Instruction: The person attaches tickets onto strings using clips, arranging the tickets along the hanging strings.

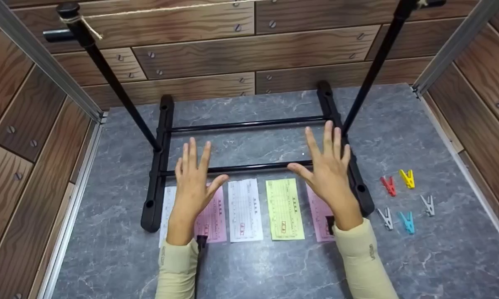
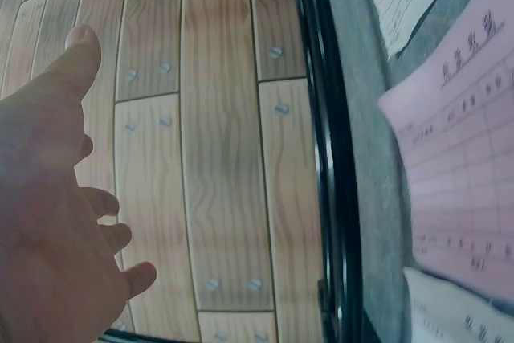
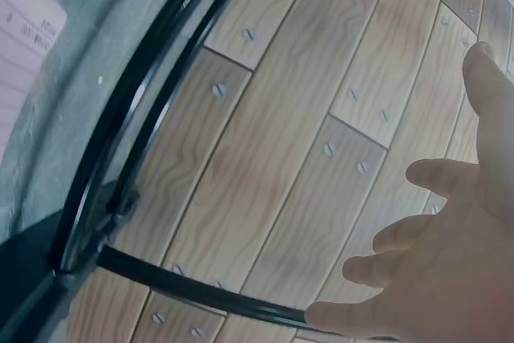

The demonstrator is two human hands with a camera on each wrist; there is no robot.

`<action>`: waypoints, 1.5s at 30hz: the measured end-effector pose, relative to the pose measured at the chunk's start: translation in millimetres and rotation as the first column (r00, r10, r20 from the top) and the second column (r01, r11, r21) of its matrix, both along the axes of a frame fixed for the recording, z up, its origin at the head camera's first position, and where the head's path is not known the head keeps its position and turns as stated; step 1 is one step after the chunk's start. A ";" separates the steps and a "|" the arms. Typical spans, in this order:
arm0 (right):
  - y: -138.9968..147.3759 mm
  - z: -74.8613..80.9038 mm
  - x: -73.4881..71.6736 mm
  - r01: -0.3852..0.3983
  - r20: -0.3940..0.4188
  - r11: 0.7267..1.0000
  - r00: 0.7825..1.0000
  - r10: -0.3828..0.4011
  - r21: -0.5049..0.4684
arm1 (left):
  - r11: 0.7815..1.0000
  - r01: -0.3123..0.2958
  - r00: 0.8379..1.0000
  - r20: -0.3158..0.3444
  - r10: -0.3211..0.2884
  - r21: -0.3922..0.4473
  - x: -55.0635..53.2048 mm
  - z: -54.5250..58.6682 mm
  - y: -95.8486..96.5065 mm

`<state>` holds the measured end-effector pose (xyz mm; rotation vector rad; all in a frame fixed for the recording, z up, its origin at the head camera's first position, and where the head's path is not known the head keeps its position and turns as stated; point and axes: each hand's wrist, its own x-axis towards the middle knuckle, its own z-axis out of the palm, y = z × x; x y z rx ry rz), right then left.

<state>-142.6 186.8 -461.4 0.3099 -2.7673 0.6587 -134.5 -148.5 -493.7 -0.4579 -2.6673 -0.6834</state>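
Observation:
Both hands hover palm down with fingers spread and hold nothing. In the head view my left hand point(image 1: 192, 187) is over the left slips, partly covering a white slip point(image 1: 166, 207) and a pink slip point(image 1: 216, 211). My right hand point(image 1: 330, 178) is above the right foot of the black rack point(image 1: 249, 167) and hides part of another pink slip point(image 1: 318, 216). Between the hands lie a white slip point(image 1: 245, 209) and a yellow slip point(image 1: 285, 209). Right of the rack are a red clothespin point(image 1: 388, 186), a yellow clothespin point(image 1: 407, 178), a blue clothespin point(image 1: 407, 222) and two grey clothespins point(image 1: 385, 218).
The rack has a left post point(image 1: 116, 87) and a right post point(image 1: 376, 66), with a string point(image 1: 162, 10) tied between them near the top. Wood-patterned panels point(image 1: 249, 54) enclose the grey marbled table point(image 1: 266, 270) at the back and sides.

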 end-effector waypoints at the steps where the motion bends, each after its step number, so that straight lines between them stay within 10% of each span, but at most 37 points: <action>1: 2.4 0.8 1.9 0.007 0.000 1.000 1.000 -0.007 -0.007 | 1.000 0.000 1.000 -0.006 0.000 0.009 1.7 0.0 -1.1; 17: 61.0 2.7 32.2 0.078 0.078 0.997 0.994 -0.077 -0.013 | 0.998 -0.044 0.999 -0.011 0.044 0.034 26.5 -2.6 -26.4; 36: 136.7 -3.8 38.0 0.231 -0.028 0.953 0.970 -0.241 -0.197 | 0.982 -0.165 0.985 0.071 0.159 0.097 64.1 -17.9 -62.0; 45: 160.7 -20.2 29.9 0.322 0.150 0.934 0.942 -0.300 -0.157 | 0.971 -0.217 0.966 0.165 0.199 0.099 82.1 -30.7 -75.3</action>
